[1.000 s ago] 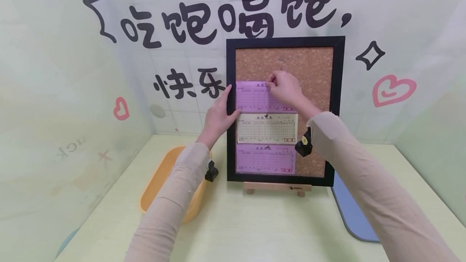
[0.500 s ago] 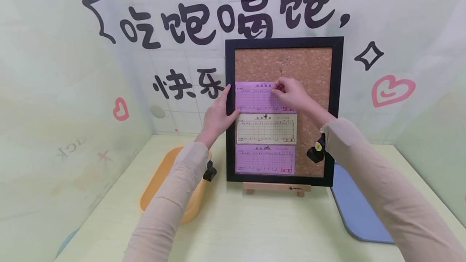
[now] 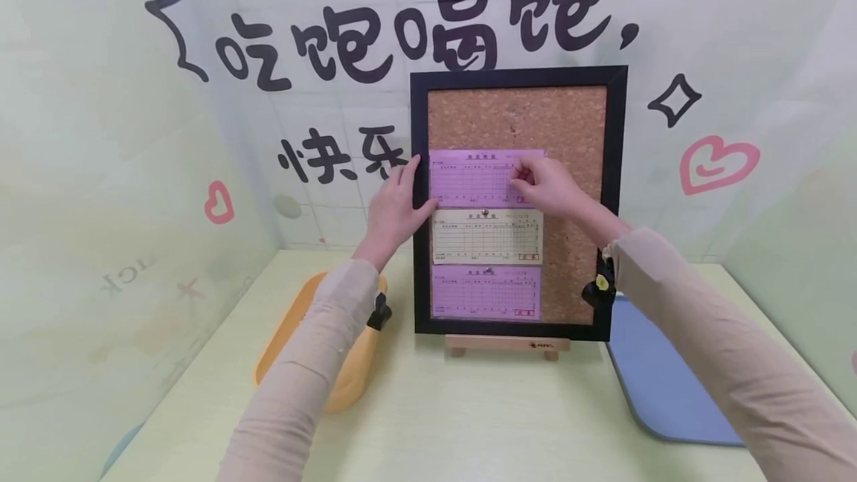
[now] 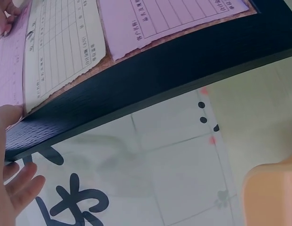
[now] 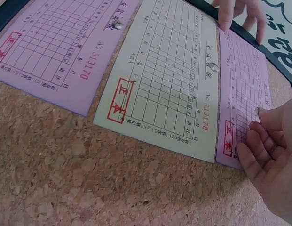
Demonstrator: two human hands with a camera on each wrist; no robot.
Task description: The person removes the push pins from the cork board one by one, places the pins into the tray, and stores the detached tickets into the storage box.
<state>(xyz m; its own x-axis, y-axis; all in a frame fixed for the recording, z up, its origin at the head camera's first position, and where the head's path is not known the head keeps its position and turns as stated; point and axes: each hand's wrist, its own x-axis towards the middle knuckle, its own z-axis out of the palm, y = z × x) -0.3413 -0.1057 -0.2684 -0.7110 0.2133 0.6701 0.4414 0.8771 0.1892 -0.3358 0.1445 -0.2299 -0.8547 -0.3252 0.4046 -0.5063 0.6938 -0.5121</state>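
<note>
Right hand (image 3: pixel 552 184): fingers curled, thumb and fingertips apparently pinching a silvery pin (image 5: pixel 258 111), seen at the thumb's end in the right wrist view; whether its point is clear of the paper cannot be told. The fingertips stand before the right-hand part of the upper purple slip (image 3: pixel 462 181), partly covering its red stamp. From these fingers most of the slip extends leftward, its long axis horizontal, parallel to the frame's top bar. The right hand is nearer the slip's middle; the left hand (image 3: pixel 395 210) is confined to the far end, its thumb at the lower left corner. Its fingers are extended and spread, loosely set along the outer edge of the black frame (image 3: pixel 422 274), enclosing nothing. Just below the upper slip lies a cream slip (image 3: pixel 482 240), then a lower purple slip (image 3: pixel 482 296), all three aligned at the left, the two lower ones each bearing a metal tack (image 5: pixel 212 67) near the top. Bare corkboard (image 3: pixel 522 114) shows above and to the right. A wooden stand (image 3: pixel 495 344) supports the frame on a pale table (image 3: pixel 495 407), between an orange tub (image 3: pixel 364 363) at left and a blue tray (image 3: pixel 659 378) at right.
</note>
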